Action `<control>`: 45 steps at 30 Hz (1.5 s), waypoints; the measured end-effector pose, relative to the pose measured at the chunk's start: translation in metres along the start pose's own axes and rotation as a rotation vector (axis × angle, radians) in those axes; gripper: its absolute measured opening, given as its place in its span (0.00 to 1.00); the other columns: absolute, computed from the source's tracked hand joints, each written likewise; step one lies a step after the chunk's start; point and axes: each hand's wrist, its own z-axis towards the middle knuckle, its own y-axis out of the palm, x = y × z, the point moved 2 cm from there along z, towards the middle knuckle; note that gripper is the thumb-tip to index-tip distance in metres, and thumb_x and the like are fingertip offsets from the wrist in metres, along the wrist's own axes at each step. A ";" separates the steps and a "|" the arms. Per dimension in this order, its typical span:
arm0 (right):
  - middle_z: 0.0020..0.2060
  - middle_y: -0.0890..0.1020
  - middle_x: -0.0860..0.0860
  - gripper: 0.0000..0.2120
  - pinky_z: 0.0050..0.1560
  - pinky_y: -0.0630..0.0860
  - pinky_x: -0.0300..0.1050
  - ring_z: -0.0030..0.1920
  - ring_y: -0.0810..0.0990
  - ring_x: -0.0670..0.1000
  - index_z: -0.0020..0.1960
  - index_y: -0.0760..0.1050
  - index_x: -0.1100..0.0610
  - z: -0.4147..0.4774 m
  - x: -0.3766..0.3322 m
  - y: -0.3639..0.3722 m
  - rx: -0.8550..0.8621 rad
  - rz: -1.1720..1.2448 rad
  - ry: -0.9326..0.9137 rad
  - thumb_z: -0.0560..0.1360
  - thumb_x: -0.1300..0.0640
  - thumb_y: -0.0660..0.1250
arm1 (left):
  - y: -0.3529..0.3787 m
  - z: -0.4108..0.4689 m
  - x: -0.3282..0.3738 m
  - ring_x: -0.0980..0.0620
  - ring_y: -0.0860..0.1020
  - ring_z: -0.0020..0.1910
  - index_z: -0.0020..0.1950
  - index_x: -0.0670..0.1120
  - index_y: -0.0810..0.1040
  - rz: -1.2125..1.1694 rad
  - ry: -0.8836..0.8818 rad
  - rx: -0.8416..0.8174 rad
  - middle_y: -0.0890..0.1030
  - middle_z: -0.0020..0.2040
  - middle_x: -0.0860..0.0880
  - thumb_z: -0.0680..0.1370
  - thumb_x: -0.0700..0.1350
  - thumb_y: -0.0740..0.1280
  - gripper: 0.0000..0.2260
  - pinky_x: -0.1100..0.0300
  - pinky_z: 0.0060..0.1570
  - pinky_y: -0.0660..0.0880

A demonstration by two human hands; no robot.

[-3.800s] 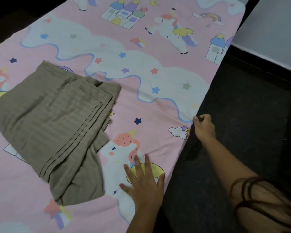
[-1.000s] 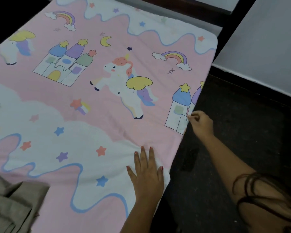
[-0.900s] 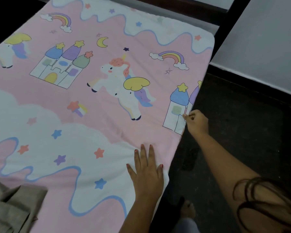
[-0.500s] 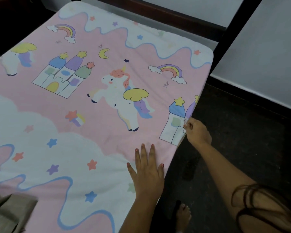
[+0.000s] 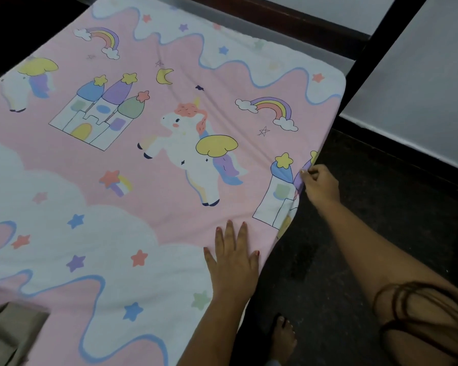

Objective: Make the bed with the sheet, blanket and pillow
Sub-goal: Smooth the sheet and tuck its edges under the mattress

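Note:
A pink sheet [image 5: 154, 186] printed with unicorns, castles and rainbows lies spread over the mattress. My left hand [image 5: 232, 257] lies flat on it, fingers straight, close to the bed's right edge. My right hand [image 5: 320, 184] pinches the sheet's side edge a little farther up the bed, by a printed castle. A folded olive-brown blanket [image 5: 8, 334] shows only as a corner at the lower left. No pillow is in view.
Dark floor [image 5: 368, 233] runs along the bed's right side, with my bare foot [image 5: 283, 339] on it next to the mattress. A dark wooden bed frame [image 5: 288, 15] crosses the far end. Grey walls [image 5: 421, 83] stand at the right.
Both hands have shifted along the right edge toward the far end of the bed. The blanket has slipped to the lower left corner of the view. The far mattress corner now shows.

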 end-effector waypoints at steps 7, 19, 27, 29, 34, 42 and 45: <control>0.47 0.79 0.56 0.07 0.39 0.68 0.44 0.44 0.75 0.53 0.45 0.69 0.55 0.026 -0.010 -0.002 -0.014 -0.385 -0.101 0.80 0.53 0.60 | -0.003 0.024 0.019 0.45 0.39 0.77 0.77 0.56 0.39 -0.006 -0.010 -0.106 0.39 0.78 0.51 0.81 0.58 0.50 0.29 0.39 0.72 0.46; 0.48 0.79 0.54 0.09 0.45 0.75 0.48 0.49 0.78 0.53 0.51 0.74 0.55 0.059 0.007 -0.017 -0.039 -0.224 -0.036 0.81 0.51 0.59 | -0.011 0.068 0.063 0.46 0.40 0.77 0.77 0.56 0.40 -0.015 0.014 -0.129 0.40 0.78 0.52 0.81 0.58 0.51 0.29 0.38 0.72 0.46; 0.51 0.78 0.55 0.10 0.47 0.77 0.48 0.48 0.78 0.53 0.56 0.71 0.55 0.100 0.001 -0.026 -0.073 0.167 0.016 0.80 0.50 0.59 | -0.019 0.102 0.089 0.43 0.41 0.77 0.77 0.54 0.42 0.006 0.028 -0.100 0.41 0.78 0.50 0.81 0.58 0.51 0.28 0.42 0.73 0.49; 0.50 0.78 0.56 0.10 0.49 0.77 0.51 0.49 0.78 0.53 0.55 0.71 0.58 0.111 -0.007 -0.028 -0.078 0.114 -0.019 0.81 0.52 0.59 | -0.020 0.111 0.098 0.42 0.40 0.77 0.77 0.54 0.42 0.013 0.029 -0.093 0.41 0.78 0.49 0.81 0.58 0.51 0.28 0.43 0.73 0.49; 0.45 0.79 0.54 0.08 0.44 0.77 0.50 0.45 0.78 0.55 0.45 0.71 0.55 0.123 -0.013 -0.035 -0.049 -0.236 -0.149 0.81 0.53 0.58 | -0.020 0.130 0.117 0.40 0.40 0.76 0.77 0.54 0.40 0.043 0.007 -0.088 0.40 0.78 0.48 0.81 0.58 0.49 0.28 0.45 0.73 0.47; 0.51 0.78 0.52 0.07 0.40 0.65 0.43 0.44 0.75 0.55 0.49 0.72 0.54 0.142 -0.010 -0.060 -0.005 -0.427 -0.264 0.81 0.55 0.55 | -0.027 0.158 0.140 0.42 0.43 0.77 0.78 0.54 0.42 0.059 0.024 -0.076 0.42 0.78 0.48 0.81 0.59 0.48 0.28 0.41 0.72 0.49; 0.47 0.78 0.52 0.07 0.38 0.67 0.45 0.44 0.75 0.54 0.47 0.71 0.53 0.154 -0.006 -0.064 -0.041 -0.420 -0.192 0.81 0.54 0.56 | -0.034 0.173 0.148 0.43 0.43 0.77 0.77 0.54 0.42 0.045 0.045 -0.066 0.42 0.78 0.49 0.81 0.58 0.49 0.28 0.41 0.72 0.49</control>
